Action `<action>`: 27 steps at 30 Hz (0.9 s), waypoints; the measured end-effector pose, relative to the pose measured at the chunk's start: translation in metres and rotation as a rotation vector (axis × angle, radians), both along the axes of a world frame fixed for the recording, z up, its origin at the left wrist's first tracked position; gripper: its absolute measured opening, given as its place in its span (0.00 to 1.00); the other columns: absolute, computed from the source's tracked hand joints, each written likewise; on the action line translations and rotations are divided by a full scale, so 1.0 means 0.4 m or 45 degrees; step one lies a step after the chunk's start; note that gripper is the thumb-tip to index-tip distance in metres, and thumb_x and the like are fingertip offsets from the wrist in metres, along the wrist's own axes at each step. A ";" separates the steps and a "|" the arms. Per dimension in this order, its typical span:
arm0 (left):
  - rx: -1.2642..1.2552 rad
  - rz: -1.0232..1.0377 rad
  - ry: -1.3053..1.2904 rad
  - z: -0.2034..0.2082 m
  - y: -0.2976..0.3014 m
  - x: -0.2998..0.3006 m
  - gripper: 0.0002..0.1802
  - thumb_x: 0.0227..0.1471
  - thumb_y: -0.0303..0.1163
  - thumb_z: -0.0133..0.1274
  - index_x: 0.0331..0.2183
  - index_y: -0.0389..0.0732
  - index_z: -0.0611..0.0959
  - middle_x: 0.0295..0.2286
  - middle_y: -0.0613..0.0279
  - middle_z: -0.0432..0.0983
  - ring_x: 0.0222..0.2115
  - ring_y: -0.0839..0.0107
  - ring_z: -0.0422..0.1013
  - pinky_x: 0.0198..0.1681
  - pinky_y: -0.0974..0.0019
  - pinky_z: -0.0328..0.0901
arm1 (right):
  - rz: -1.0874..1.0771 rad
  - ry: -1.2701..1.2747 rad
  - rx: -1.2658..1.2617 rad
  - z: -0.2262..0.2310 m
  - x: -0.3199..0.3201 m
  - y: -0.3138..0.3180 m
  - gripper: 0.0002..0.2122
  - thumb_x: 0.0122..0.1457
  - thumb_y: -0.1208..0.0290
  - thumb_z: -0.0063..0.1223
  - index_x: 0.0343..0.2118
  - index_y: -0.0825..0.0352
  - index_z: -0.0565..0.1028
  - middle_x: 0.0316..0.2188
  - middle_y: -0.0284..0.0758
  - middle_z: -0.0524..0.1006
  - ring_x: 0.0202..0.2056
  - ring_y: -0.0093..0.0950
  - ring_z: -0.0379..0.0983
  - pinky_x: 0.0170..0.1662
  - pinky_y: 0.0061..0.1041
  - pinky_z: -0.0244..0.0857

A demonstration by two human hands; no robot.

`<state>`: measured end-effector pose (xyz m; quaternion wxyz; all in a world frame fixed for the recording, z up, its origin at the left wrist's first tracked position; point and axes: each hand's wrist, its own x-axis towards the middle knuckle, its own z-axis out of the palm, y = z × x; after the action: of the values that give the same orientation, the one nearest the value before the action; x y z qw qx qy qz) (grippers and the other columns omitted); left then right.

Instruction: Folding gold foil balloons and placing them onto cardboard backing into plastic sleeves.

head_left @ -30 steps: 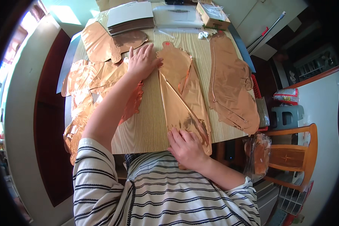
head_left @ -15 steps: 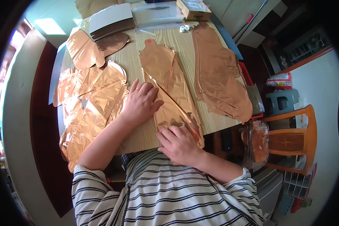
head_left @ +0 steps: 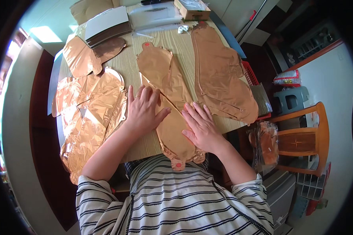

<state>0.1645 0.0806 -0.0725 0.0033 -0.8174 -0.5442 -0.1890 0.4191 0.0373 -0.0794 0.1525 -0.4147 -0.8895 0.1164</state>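
A copper-coloured foil balloon, flat and folded along its length, lies in the middle of the table with its lower end at the near edge. My left hand rests on its left side, fingers a little bent and thumb stretched across the foil. Flat on its right side lies my right hand, fingers spread. Red spots mark the tabs at both ends. Left of my left hand is a pile of shiny, crumpled foil balloons. To the right lies a smoother stack of flat copper foil balloons.
At the back of the table are a stack of white-topped sheets, clear plastic bags and a small box. Beyond the right edge stand a red basket and a wooden chair with bagged foil.
My right hand has moved up and right and flattened on the foil. The balloon's near end is now folded over, with its red-marked tab showing. My left hand stays about in place.
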 end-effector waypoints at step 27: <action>0.045 -0.371 0.046 0.027 0.036 0.051 0.34 0.54 0.45 0.58 0.57 0.38 0.73 0.57 0.49 0.67 0.61 0.50 0.61 0.68 0.37 0.43 | 0.022 -0.112 -0.016 -0.001 0.011 0.108 0.31 0.68 0.53 0.45 0.65 0.74 0.61 0.68 0.48 0.59 0.70 0.43 0.50 0.72 0.46 0.39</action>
<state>0.1848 0.0950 -0.0617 -0.0001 -0.8908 -0.4162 -0.1822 0.4234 0.0806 -0.0798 0.1094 -0.4128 -0.8981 0.1049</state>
